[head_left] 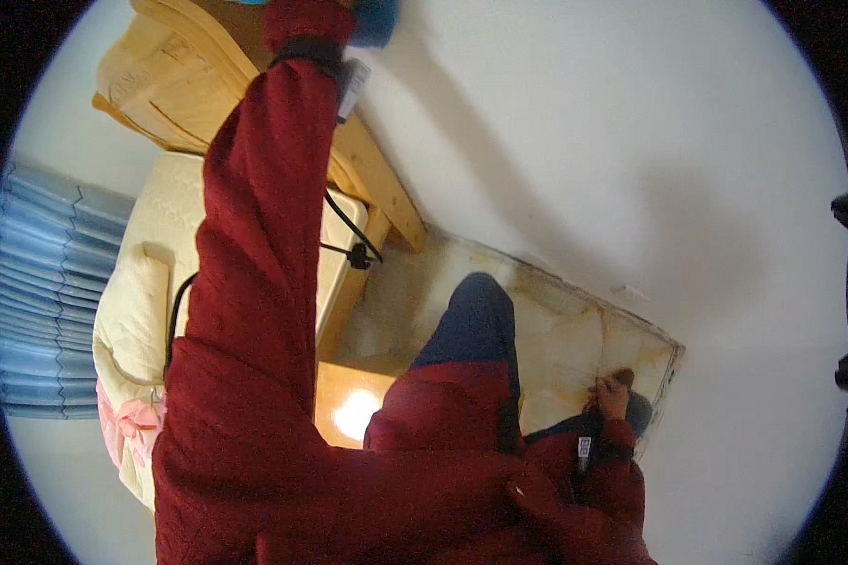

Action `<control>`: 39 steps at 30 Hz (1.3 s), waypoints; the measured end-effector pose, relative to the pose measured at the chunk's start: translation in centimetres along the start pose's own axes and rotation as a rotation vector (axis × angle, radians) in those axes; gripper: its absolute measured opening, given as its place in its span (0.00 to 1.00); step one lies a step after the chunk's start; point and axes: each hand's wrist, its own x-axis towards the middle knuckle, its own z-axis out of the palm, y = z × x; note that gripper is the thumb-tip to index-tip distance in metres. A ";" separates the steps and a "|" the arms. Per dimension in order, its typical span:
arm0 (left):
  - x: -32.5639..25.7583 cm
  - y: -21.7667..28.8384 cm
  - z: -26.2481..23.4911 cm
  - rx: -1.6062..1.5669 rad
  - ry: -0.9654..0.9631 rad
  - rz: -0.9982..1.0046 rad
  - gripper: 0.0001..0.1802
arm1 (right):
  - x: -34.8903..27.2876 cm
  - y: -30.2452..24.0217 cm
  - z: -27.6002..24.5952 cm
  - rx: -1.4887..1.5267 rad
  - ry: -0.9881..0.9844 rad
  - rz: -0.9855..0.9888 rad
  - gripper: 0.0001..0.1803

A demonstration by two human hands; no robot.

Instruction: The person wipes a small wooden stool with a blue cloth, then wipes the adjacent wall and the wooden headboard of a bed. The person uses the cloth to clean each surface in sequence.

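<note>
My left arm (264, 207), in a dark red sleeve, reaches straight up to the top edge. The picture's edge cuts off nearly all of that hand, so its fingers do not show. A blue, soft-looking thing (377, 24) is beside the left cuff; I cannot tell whether the hand holds it. Low at the right is my right hand (615, 395), near my lower leg, above the tiled floor (556, 325). Its fingers are curled together, and what they hold, if anything, is too small to make out. Each wrist wears a black band with a small labelled tag.
Behind my left arm stands a bed with a carved wooden headboard (179, 75) and a cream mattress (165, 221). A black cable (358, 226) hangs beside it. Blue curtains (52, 292) are at far left. A white wall (575, 141) runs along the right. A glossy wooden surface (334, 381) reflects light.
</note>
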 end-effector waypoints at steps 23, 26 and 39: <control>-24.0 6.6 7.1 0.186 -1.139 -0.109 0.34 | -3.8 -4.1 0.4 0.168 0.123 0.338 0.12; -21.3 7.2 7.2 0.503 -1.124 0.248 0.37 | -3.9 -4.2 0.5 0.148 0.135 0.314 0.13; -2.3 17.2 1.8 -0.350 0.248 0.426 0.29 | -4.8 -5.5 1.7 0.124 0.116 0.446 0.14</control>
